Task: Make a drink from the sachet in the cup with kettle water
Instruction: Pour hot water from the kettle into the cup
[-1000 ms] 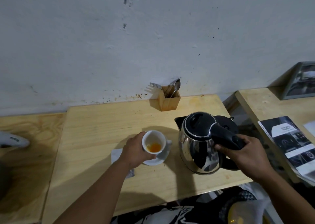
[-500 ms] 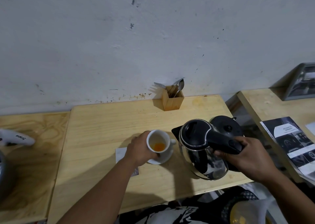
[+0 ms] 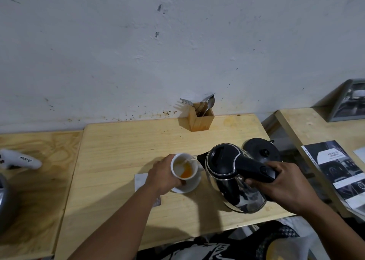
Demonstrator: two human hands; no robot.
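kettle: a steel electric kettle [image 3: 235,177] is held tilted above the bench [image 3: 122,153], spout over the cup [image 3: 184,167]; probably heavy with hot water, best taken by its black handle.
right grip: the right hand [image 3: 284,186] is wrapped round that handle.
cup: white, likely fragile, tilted on its saucer [image 3: 192,186], orange liquid inside.
left grip: the left hand [image 3: 163,175] is curled round the cup's side.
change: half a second ago nothing was being poured; now a thin stream is seen entering the cup.
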